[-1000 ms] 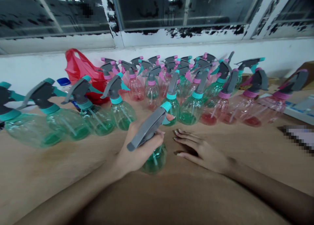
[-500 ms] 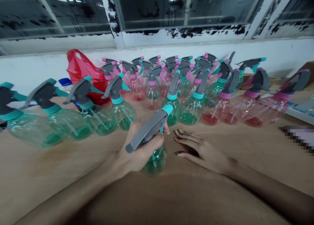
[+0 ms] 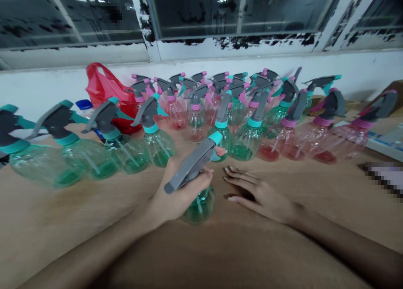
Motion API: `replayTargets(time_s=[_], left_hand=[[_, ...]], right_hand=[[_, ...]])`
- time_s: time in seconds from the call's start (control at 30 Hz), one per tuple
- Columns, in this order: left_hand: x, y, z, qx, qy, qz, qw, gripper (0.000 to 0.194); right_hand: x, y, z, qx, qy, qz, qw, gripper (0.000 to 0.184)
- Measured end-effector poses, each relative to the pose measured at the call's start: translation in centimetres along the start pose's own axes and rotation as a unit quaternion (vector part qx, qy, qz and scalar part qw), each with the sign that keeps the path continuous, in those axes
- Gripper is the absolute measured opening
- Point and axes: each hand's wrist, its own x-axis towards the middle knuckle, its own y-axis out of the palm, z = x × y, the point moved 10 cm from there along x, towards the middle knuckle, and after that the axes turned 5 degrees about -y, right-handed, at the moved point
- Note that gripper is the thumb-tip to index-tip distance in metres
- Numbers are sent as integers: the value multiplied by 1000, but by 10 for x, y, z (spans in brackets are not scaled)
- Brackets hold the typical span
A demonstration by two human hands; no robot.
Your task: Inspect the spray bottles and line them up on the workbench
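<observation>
My left hand (image 3: 179,192) is wrapped round the neck of a green spray bottle (image 3: 200,207) with a grey and turquoise spray head. One finger reaches forward at the turquoise trigger, under the nozzle. The bottle stands on the wooden table (image 3: 126,247), with a little green liquid and a dip tube showing through its wall. Its collar is hidden by my fingers. To the right of the bottle, my right hand (image 3: 255,192) rests palm down on the table, fingers stretched out, holding nothing.
Green spray bottles (image 3: 126,154) stand in a row at the left. Straight ahead and right are more green bottles (image 3: 244,146) and pink bottles (image 3: 270,148), several rows deep. A red plastic bag (image 3: 102,87) sits behind, by the wall. A blurred-out flat object (image 3: 385,175) lies far right.
The finger at the trigger drew back half a second ago and is stretched forward again now. The spray head dipped and rose slightly with it. My right hand stays put.
</observation>
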Motion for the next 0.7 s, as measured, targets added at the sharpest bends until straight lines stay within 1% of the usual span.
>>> replayTargets(time_s=[0.2, 0.33, 0.43, 0.6, 0.7], left_hand=[[0, 5, -2, 5, 3, 27, 1000, 20], [-1, 5, -1, 13, -2, 31, 999, 20], [-2, 5, 3, -3, -9, 31, 999, 19], [-2, 7, 4, -22, -3, 38, 999, 19], [-1, 5, 2, -25, 5, 31, 999, 19]], right_hand=[[0, -1, 1, -3, 1, -6, 1000, 51], [0, -1, 1, -2, -1, -6, 1000, 52], [0, -2, 1, 2, -3, -13, 1000, 52], [0, -3, 2, 5, -3, -18, 1000, 53], [0, -3, 2, 2, -3, -14, 1000, 54]])
